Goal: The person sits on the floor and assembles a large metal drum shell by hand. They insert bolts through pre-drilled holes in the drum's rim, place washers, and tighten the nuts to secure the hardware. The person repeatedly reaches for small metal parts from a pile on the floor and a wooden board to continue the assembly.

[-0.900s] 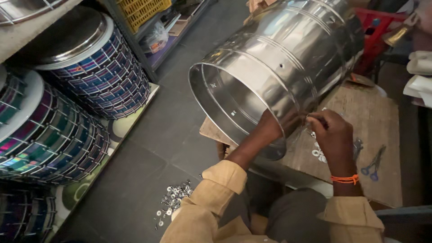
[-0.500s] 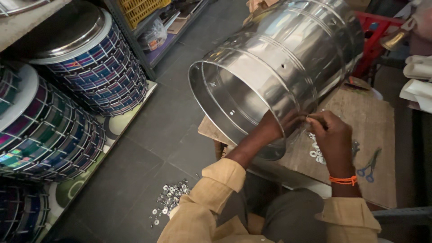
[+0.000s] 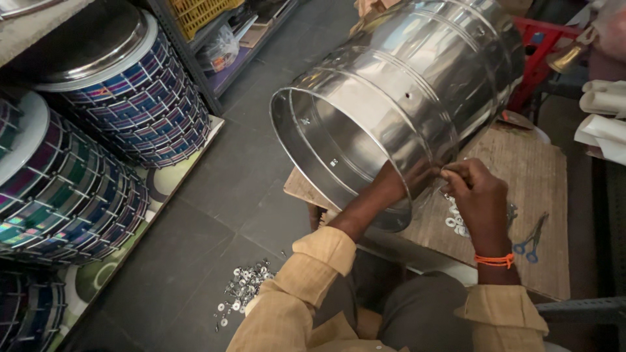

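Observation:
A large shiny steel drum shell [image 3: 417,91] lies on its side on a wooden board [image 3: 521,189], its open mouth facing me. My left hand [image 3: 391,186] reaches inside the shell near the lower rim, and the fingers are hidden behind the metal. My right hand [image 3: 476,192], with an orange band at the wrist, pinches a small metal fastener against the outside of the shell at the same spot. Loose washers [image 3: 454,218] lie on the board just under that hand.
Finished drums with blue and multicoloured shells [image 3: 124,98] are stacked on shelves at the left. A pile of small metal parts [image 3: 244,283] lies on the dark floor. Blue-handled scissors [image 3: 531,238] rest on the board at right. A red stool [image 3: 541,45] stands behind.
The hands have stayed at the same place on the shell's lower rim. My view has shifted slightly; the shell has barely moved.

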